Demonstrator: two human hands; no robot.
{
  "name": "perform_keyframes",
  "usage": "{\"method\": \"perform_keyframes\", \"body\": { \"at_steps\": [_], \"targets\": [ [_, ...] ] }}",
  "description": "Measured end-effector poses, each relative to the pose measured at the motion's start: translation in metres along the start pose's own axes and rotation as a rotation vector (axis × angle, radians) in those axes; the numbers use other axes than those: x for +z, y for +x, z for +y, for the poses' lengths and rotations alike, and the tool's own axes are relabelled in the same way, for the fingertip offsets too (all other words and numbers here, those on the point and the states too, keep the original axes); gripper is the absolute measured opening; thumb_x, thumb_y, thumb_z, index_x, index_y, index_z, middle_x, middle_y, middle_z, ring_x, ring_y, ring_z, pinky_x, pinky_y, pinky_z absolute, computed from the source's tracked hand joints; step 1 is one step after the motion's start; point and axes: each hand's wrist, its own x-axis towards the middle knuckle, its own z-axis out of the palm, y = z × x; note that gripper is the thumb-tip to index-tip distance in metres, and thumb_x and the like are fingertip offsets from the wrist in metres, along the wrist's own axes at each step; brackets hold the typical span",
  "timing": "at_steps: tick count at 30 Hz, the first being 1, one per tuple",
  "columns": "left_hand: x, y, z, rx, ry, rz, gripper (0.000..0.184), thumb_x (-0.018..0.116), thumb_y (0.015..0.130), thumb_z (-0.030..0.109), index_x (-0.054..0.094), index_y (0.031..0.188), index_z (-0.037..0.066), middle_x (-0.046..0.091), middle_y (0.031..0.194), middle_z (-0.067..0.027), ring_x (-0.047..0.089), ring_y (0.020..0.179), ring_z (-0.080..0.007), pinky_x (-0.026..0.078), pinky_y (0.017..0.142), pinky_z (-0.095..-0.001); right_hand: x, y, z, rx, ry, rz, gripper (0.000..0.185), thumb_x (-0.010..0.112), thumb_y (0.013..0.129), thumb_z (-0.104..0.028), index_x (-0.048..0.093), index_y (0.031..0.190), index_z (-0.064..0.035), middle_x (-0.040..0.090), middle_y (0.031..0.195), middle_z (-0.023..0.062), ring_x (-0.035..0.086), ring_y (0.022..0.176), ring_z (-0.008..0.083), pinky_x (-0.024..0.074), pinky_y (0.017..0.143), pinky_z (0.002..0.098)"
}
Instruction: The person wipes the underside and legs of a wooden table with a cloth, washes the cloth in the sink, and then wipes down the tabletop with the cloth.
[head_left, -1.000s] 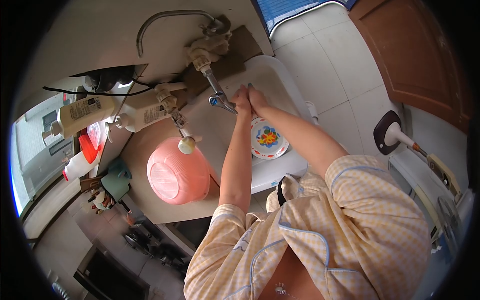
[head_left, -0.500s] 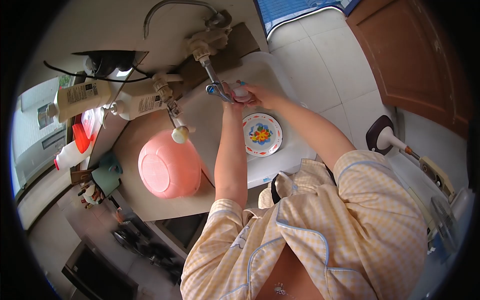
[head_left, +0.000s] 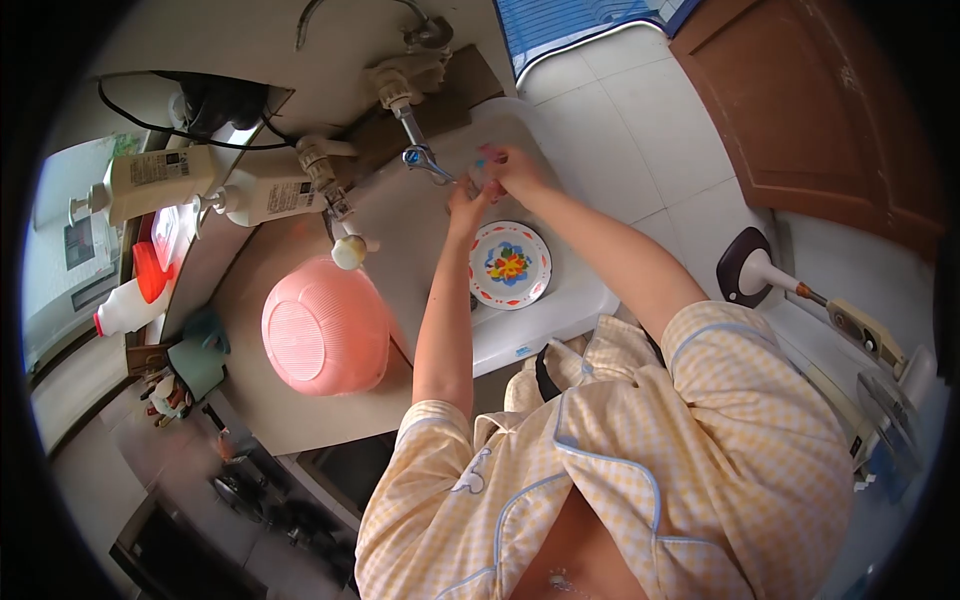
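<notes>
Under the faucet, both hands are at a small clear, pinkish object, perhaps a cup; blur hides its exact shape. My left hand has its fingers closed around the lower left side of it. My right hand grips it from the right, fingers bent. Below the hands, a white plate with a red-patterned rim and a colourful flower centre lies in the white sink. Part of a dark item shows at the plate's left edge, beside my left forearm.
A pink plastic basket rests upside down on the counter, left of the sink. Two pump bottles and a second tap are at upper left. A plunger-like tool stands at right.
My hands have moved from close together to slightly apart around the clear object, which was hidden at first. The view has shifted, so the plate and basket appear further left.
</notes>
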Motion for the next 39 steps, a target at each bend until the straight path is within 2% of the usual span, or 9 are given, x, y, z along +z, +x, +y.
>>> {"method": "perform_keyframes", "body": {
  "at_steps": [2,5,10,12,14,19,24,33,39],
  "targets": [
    [0.003,0.000,-0.010,0.169,0.116,0.009,0.036,0.063,0.081,0.022,0.048,0.104,-0.002,0.061,0.084,-0.0126,0.061,0.071,-0.0144,0.046,0.046,-0.0259,-0.001,-0.003,-0.004,0.128,0.043,-0.245,0.027,0.054,0.079,-0.009,0.053,0.103,0.0037,0.060,0.080,0.0114,0.059,0.062,0.0153,0.0500,0.051,0.0290],
    [-0.004,-0.013,0.018,-0.061,0.057,-0.018,0.036,0.064,0.080,0.020,0.048,0.104,-0.002,0.061,0.086,-0.0167,0.060,0.060,-0.0150,0.044,0.041,-0.0254,-0.010,-0.008,-0.007,0.199,0.158,-0.383,0.024,0.050,0.081,-0.006,0.055,0.102,0.0041,0.061,0.081,0.0122,0.060,0.064,0.0153,0.0520,0.055,0.0284],
    [-0.021,-0.019,0.059,-0.327,-0.080,-0.245,0.032,0.059,0.084,0.023,0.048,0.103,0.000,0.060,0.088,-0.0137,0.060,0.058,-0.0157,0.047,0.046,-0.0260,-0.023,-0.002,-0.010,0.135,0.045,-0.324,0.023,0.045,0.083,-0.003,0.055,0.103,0.0032,0.061,0.081,0.0124,0.061,0.065,0.0155,0.0535,0.059,0.0282],
    [-0.034,0.008,0.017,-0.169,-0.042,-0.246,0.033,0.056,0.086,0.026,0.048,0.104,0.000,0.060,0.088,-0.0119,0.060,0.062,-0.0163,0.047,0.048,-0.0276,-0.030,-0.005,-0.026,0.149,0.034,-0.295,0.024,0.043,0.083,-0.002,0.054,0.105,0.0023,0.062,0.082,0.0127,0.062,0.067,0.0155,0.0536,0.060,0.0279],
    [-0.039,0.019,0.008,-0.008,-0.003,-0.245,0.034,0.054,0.087,0.029,0.048,0.105,0.000,0.060,0.087,-0.0102,0.060,0.066,-0.0169,0.048,0.051,-0.0292,-0.034,-0.007,-0.036,0.207,0.029,-0.275,0.030,0.049,0.082,-0.006,0.051,0.111,0.0001,0.061,0.088,0.0143,0.061,0.071,0.0156,0.0530,0.060,0.0289],
    [-0.037,0.021,0.021,-0.357,-0.375,-0.249,0.037,0.041,0.092,0.037,0.051,0.101,0.002,0.060,0.085,-0.0097,0.060,0.069,-0.0211,0.047,0.057,-0.0312,-0.008,-0.022,-0.027,0.060,-0.158,-0.208,0.048,0.062,0.075,-0.010,0.044,0.119,-0.0013,0.060,0.094,0.0143,0.061,0.076,0.0185,0.0510,0.061,0.0302],
    [-0.025,0.001,0.041,-0.231,-0.461,-0.285,0.032,0.045,0.091,0.033,0.052,0.097,0.002,0.060,0.089,-0.0106,0.061,0.077,-0.0219,0.048,0.062,-0.0318,0.000,-0.011,0.005,-0.136,-0.243,-0.013,0.059,0.068,0.069,-0.012,0.042,0.122,-0.0042,0.059,0.092,0.0148,0.060,0.077,0.0199,0.0486,0.063,0.0295],
    [-0.041,0.011,0.012,-0.130,-0.647,0.145,0.029,0.041,0.092,0.032,0.051,0.101,0.006,0.056,0.093,-0.0077,0.055,0.091,-0.0187,0.048,0.075,-0.0359,-0.023,-0.036,-0.038,-0.119,-0.236,-0.110,0.043,0.061,0.073,-0.006,0.051,0.115,-0.0057,0.061,0.084,0.0125,0.061,0.073,0.0195,0.0490,0.065,0.0308],
    [-0.075,0.017,-0.006,0.051,-0.517,0.273,0.022,0.037,0.091,0.022,0.055,0.092,0.009,0.052,0.073,0.0005,0.047,0.062,-0.0085,0.036,0.053,-0.0228,-0.039,-0.031,-0.035,-0.303,-0.561,0.056,0.020,0.051,0.081,-0.013,0.064,0.096,-0.0071,0.064,0.088,0.0164,0.062,0.083,0.0307,0.0492,0.075,0.0374]
  ]
}}
